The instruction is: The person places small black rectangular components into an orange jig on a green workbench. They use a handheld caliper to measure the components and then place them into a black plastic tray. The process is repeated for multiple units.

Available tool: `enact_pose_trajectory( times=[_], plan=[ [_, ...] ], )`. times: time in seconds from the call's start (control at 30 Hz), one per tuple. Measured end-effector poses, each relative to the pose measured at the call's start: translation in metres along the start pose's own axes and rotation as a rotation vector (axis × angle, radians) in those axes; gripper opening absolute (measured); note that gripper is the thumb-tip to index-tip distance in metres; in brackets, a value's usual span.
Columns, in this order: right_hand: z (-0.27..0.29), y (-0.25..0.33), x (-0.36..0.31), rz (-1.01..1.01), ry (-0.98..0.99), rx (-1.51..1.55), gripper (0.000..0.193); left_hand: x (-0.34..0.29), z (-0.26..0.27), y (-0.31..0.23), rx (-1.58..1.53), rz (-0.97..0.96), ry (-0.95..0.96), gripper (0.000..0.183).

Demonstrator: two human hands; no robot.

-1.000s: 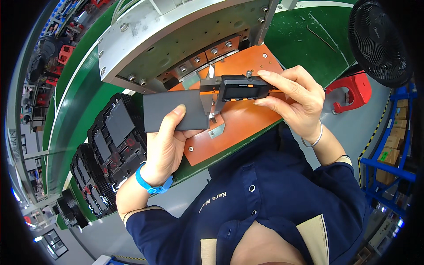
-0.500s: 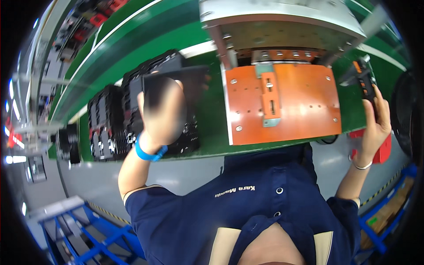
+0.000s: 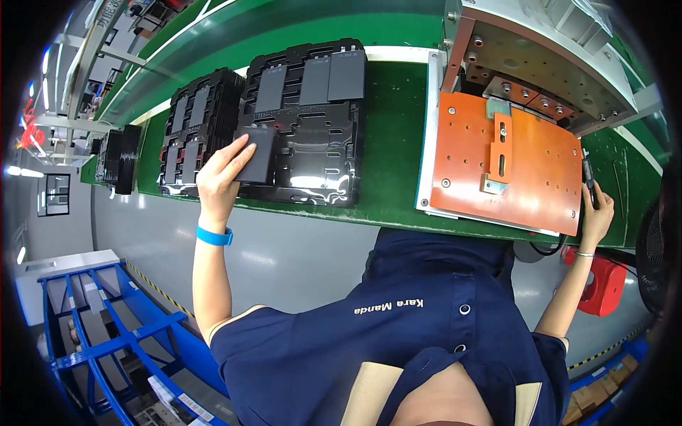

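My left hand [image 3: 222, 174] is closed on the left edge of a flat dark grey block [image 3: 257, 157], battery-like in shape. The block is over the front left of a glossy black moulded tray [image 3: 312, 160]; whether it rests in a slot I cannot tell. Several similar blocks [image 3: 347, 74] lie in the tray's back row. At the far right, my right hand [image 3: 598, 213] has its fingers around a slim dark tool [image 3: 588, 174], partly hidden, just beside an orange plate [image 3: 465, 153]. An orange slotted bar [image 3: 501, 156] is fixed on that plate.
A metal press frame [image 3: 540, 57] stands behind the plate. Left of the tray is a stack of black trays [image 3: 202, 121] with more blocks, on the green bench [image 3: 394, 142]. A red stool [image 3: 602, 284] and a black round object [image 3: 650, 199] are at the right.
The view has swung, so the trays show more fully. My left hand has come down to the tray's front left with the block. My right hand's tool has lowered beside the orange plate.
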State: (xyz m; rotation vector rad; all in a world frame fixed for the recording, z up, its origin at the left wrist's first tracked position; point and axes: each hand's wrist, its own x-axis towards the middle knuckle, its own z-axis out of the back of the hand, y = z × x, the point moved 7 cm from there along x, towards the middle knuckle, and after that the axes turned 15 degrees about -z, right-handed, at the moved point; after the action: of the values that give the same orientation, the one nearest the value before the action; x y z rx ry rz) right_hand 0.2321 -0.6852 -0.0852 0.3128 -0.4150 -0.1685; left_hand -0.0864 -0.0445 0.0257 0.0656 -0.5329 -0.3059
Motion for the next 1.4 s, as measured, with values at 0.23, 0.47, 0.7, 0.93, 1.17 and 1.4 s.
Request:
enact_pose_trajectory(
  times=[0.23, 0.47, 0.7, 0.93, 1.17, 1.4],
  plan=[
    [0.125, 0.215, -0.040, 0.530, -0.120, 0.528, 0.028, -0.033, -0.024, 0.014, -0.397, 0.361, 0.014, 0.043],
    [0.095, 0.409, -0.131, 1.465, 0.000, 0.507, 0.005, -0.036, -0.028, -0.001, -0.430, 0.425, -0.034, 0.041],
    [-0.004, 0.509, -0.177, 1.626, -0.136, 0.143, 0.012, -0.030, -0.036, -0.018, -0.073, 0.262, 0.013, 0.042],
    [-0.021, 0.519, -0.190, 1.687, -0.035, 0.010, 0.012, -0.034, -0.032, -0.021, -0.057, 0.293, -0.012, 0.040],
    [0.024, 0.502, -0.183, 1.644, -0.086, 0.226, 0.009, -0.031, -0.034, -0.019, -0.079, 0.307, -0.018, 0.038],
    [0.152, 0.349, -0.161, 1.474, -0.119, 0.472, 0.043, -0.023, -0.016, -0.021, -0.105, 0.300, 0.026, 0.043]
  ],
)
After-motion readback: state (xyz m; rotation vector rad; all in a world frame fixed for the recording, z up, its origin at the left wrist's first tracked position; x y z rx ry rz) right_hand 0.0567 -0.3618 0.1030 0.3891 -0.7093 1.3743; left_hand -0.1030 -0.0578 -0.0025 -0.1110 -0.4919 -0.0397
